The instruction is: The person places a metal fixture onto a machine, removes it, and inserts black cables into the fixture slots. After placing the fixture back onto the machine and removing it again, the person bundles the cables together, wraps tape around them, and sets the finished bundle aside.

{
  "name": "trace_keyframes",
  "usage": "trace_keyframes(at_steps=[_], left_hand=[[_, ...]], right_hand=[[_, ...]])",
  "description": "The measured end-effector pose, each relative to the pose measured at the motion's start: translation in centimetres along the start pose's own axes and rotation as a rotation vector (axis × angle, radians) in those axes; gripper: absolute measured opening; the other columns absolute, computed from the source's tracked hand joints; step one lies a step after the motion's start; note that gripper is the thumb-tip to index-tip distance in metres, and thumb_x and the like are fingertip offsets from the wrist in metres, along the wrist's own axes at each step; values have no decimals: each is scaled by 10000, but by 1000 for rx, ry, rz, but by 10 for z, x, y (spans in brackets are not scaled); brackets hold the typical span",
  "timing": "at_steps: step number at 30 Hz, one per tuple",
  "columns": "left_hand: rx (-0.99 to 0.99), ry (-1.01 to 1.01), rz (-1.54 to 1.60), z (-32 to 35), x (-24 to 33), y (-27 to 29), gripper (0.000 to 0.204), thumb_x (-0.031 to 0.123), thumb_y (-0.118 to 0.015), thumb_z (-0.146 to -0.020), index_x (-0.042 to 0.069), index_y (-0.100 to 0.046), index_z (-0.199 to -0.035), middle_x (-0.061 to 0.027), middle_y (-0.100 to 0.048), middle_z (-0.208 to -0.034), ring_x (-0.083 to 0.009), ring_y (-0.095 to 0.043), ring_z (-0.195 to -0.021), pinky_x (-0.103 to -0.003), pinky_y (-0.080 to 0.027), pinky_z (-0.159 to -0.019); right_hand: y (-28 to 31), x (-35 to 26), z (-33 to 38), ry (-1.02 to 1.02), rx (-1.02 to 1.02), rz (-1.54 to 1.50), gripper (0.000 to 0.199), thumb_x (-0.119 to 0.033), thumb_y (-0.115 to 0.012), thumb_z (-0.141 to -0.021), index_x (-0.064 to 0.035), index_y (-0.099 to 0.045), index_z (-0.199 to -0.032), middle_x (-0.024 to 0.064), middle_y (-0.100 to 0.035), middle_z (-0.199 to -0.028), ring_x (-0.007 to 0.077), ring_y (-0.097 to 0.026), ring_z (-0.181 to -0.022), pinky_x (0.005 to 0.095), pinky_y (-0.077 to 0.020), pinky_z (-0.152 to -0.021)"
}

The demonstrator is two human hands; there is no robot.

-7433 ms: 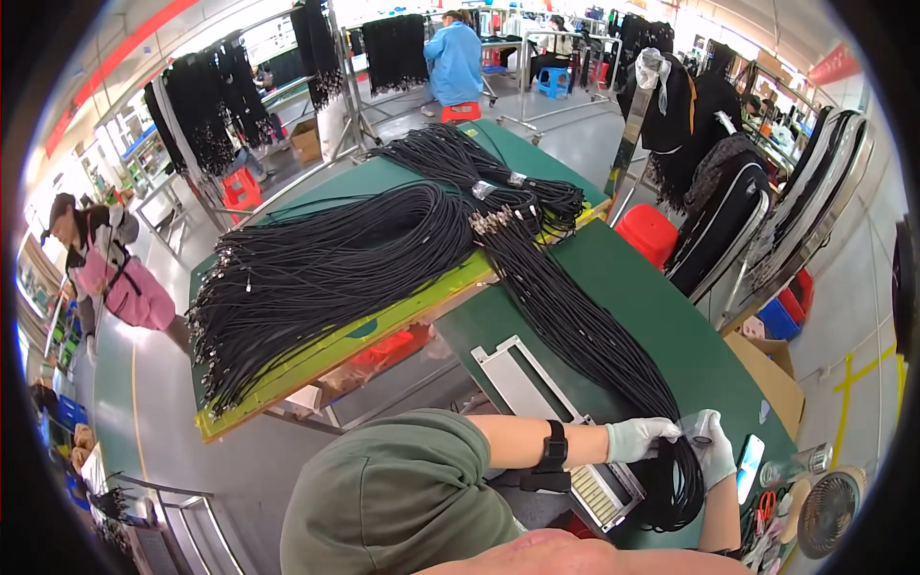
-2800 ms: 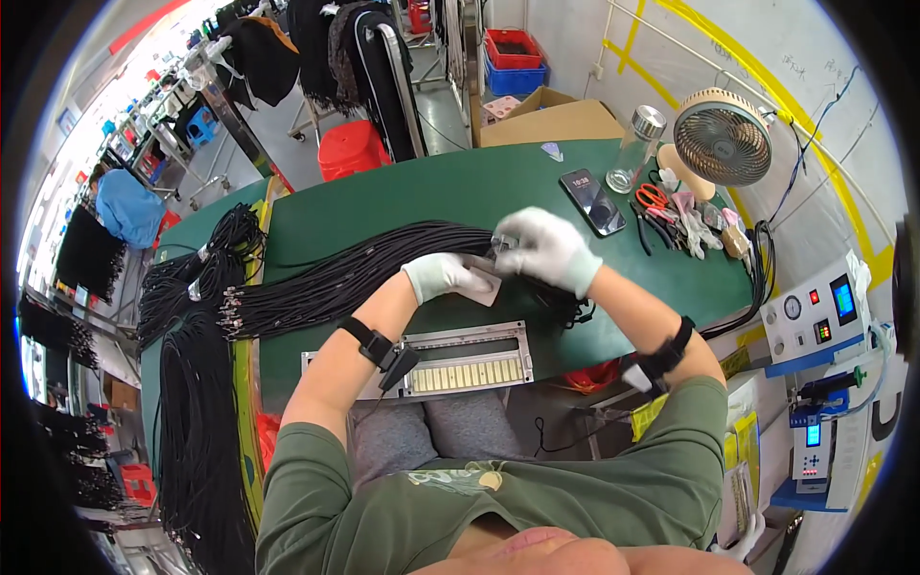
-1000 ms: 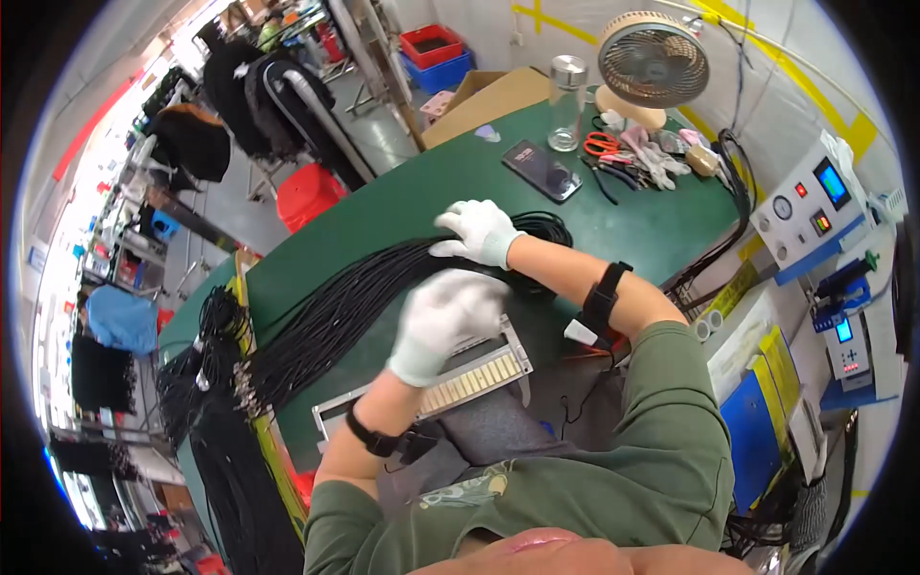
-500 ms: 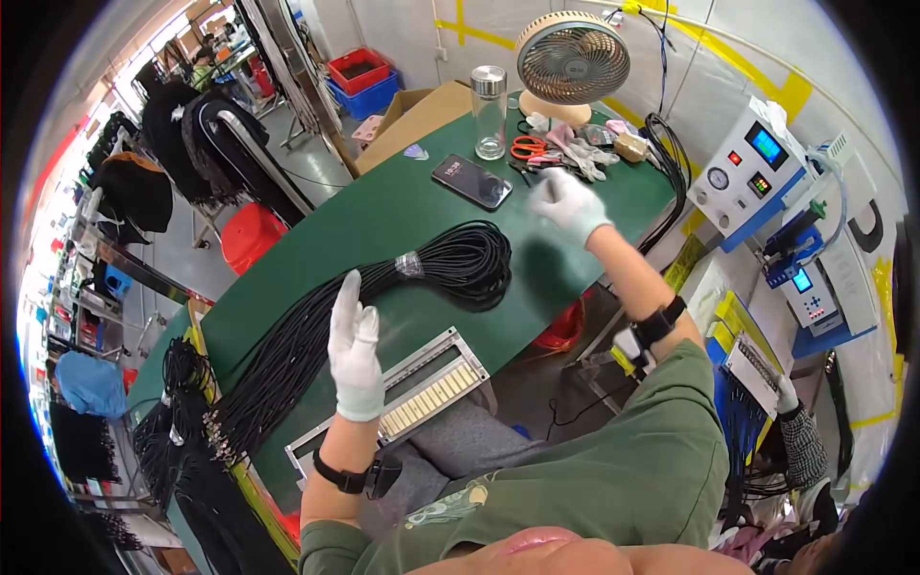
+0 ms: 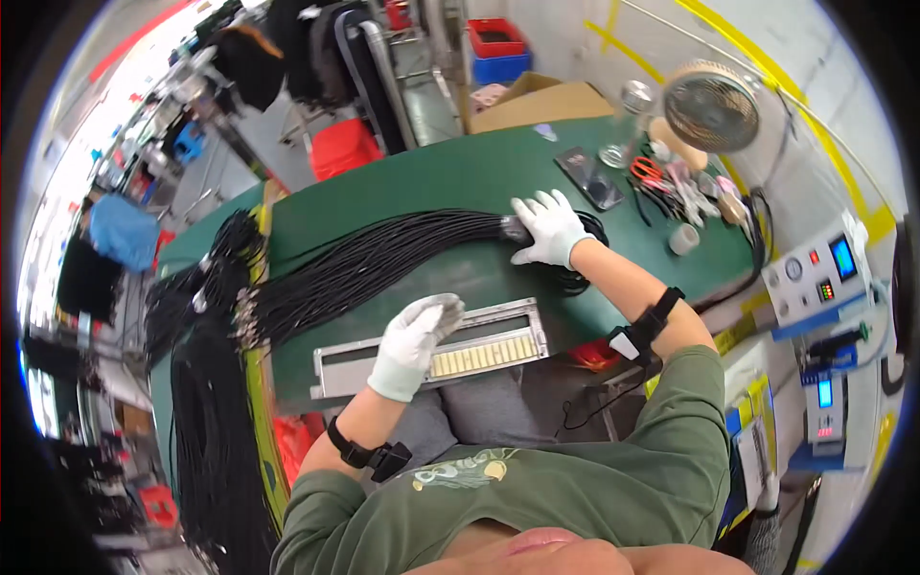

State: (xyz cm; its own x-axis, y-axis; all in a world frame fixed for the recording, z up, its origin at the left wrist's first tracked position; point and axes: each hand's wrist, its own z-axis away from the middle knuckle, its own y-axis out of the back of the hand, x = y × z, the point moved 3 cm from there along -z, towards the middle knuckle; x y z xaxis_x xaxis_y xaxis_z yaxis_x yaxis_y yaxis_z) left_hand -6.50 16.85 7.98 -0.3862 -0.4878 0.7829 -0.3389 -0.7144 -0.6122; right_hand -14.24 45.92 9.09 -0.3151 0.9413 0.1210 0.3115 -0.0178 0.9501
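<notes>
My right hand [image 5: 554, 230], in a white glove, lies with fingers spread over the tied part of a bundle of black cables [image 5: 383, 251]. A clear wrap [image 5: 514, 228] shows around the bundle beside the fingertips; the coiled end is partly hidden under the hand. My left hand [image 5: 414, 337], gloved too, hovers over a metal frame [image 5: 335, 376] holding a row of cream-coloured blocks [image 5: 484, 358]. Its fingers curl loosely, and nothing shows in them. A small white roll [image 5: 683, 240] stands on the table to the right of my right hand.
On the green table [image 5: 422, 177] lie a phone [image 5: 588, 178], orange-handled scissors [image 5: 647, 171] and gloves [image 5: 692, 196]. A glass bottle [image 5: 628, 125] and a fan [image 5: 711, 107] stand behind. More black cables [image 5: 216, 422] hang at the left. A control box [image 5: 815, 273] stands at the right.
My right hand has moved from near the tools onto the cable bundle, and its fingers have spread. My left hand has lowered and curled. The white roll now shows on the table; the view has turned.
</notes>
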Motion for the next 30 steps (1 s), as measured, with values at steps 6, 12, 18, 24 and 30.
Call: trace_keyframes(at_steps=[6, 12, 18, 24, 30], left_hand=[[64, 162, 502, 19, -1, 28, 501, 335, -498, -1038, -36, -482, -1374, -213, -536, -1379, -327, -505, -1298, -518, -405, -1120], [-427, 71, 1322, -12, 19, 55, 929, 696, -523, -856, 114, -286, -1541, -134, -290, -1594, -362, -275, -1452, -579, -247, -1184], [-222, -615, 670, 0, 71, 84, 629, 587, -564, -942, 103, -518, -1342, -108, -577, -1331, -291, -535, -1250, -507, -374, -1139], [-52, -492, 740, 22, 147, 50, 317, 399, -613, -977, 103, -611, -1091, -39, -622, -1028, -240, -603, -1050, -487, -427, -1093], [-345, -841, 93, 67, 342, 92, 619, 522, -571, -973, -10, -516, -1284, -183, -589, -1273, -326, -549, -1212, -536, -417, -1080]], right_hand=[[30, -4, -36, -151, -408, -245, 484, -468, -728, -666, -56, -699, -918, 196, -709, -872, 382, -686, -865, 438, -550, -793], [187, -53, 8, -13, -161, -710, 437, -306, -809, -613, -23, -635, -897, 167, -620, -804, 361, -626, -767, 399, -494, -707], [257, -76, 83, 166, -29, -432, 518, -194, -846, -459, -7, -645, -898, 151, -624, -791, 359, -612, -717, 413, -492, -666], [255, -58, 85, 8, -67, -554, 517, -127, -786, -478, 44, -644, -945, 103, -600, -774, 239, -574, -681, 347, -467, -666], [246, -117, -31, -65, 38, -704, 456, -57, -682, -629, 19, -665, -1079, 13, -588, -778, 119, -545, -708, 278, -463, -677]])
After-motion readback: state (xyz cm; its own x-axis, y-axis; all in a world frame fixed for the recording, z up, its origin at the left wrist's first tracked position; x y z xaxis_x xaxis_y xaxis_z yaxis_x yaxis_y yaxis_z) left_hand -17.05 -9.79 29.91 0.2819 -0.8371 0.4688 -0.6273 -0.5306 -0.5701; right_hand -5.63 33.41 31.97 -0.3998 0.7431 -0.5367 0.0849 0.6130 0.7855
